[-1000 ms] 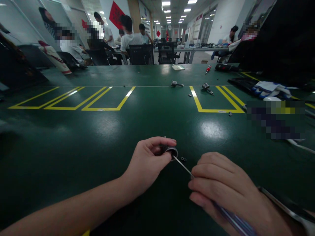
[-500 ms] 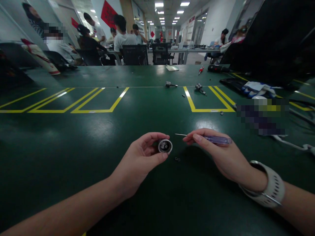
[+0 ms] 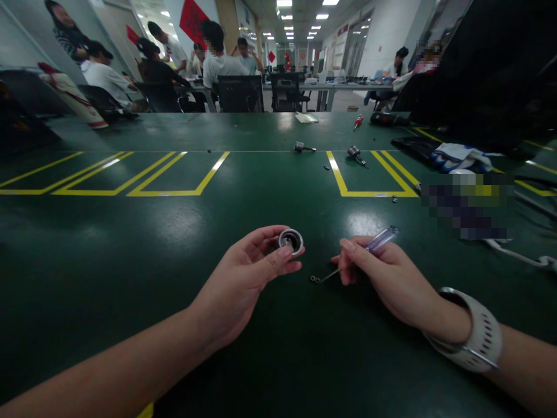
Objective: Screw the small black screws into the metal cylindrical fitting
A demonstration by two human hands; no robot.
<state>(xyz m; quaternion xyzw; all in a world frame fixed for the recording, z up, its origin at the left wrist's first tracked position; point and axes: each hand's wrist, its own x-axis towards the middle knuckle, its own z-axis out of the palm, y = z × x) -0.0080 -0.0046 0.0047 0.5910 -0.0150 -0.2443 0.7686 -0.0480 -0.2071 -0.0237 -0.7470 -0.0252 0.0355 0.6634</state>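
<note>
My left hand (image 3: 243,273) grips a round metal cup-like part (image 3: 297,240), its open end facing up toward me and the thumb over its rim. My right hand (image 3: 374,267) holds a screwdriver (image 3: 381,238) with a clear purple handle, its thin shaft slanting down to the left. The shaft's tip is at two small dark rings (image 3: 315,279) lying side by side on the green table (image 3: 270,360); whether it touches them I cannot tell.
Farther back lie two metal parts with shafts (image 3: 304,147) (image 3: 357,155), small bits (image 3: 394,199), a red screwdriver (image 3: 358,122) and a blue-and-white cloth (image 3: 462,158). A white cable (image 3: 517,254) runs at the right. People sit beyond the table.
The screwdriver's tip has swung down to the small rings, with its handle tilted up. My left hand has moved up slightly, turned the metal part and laid its thumb over the rim.
</note>
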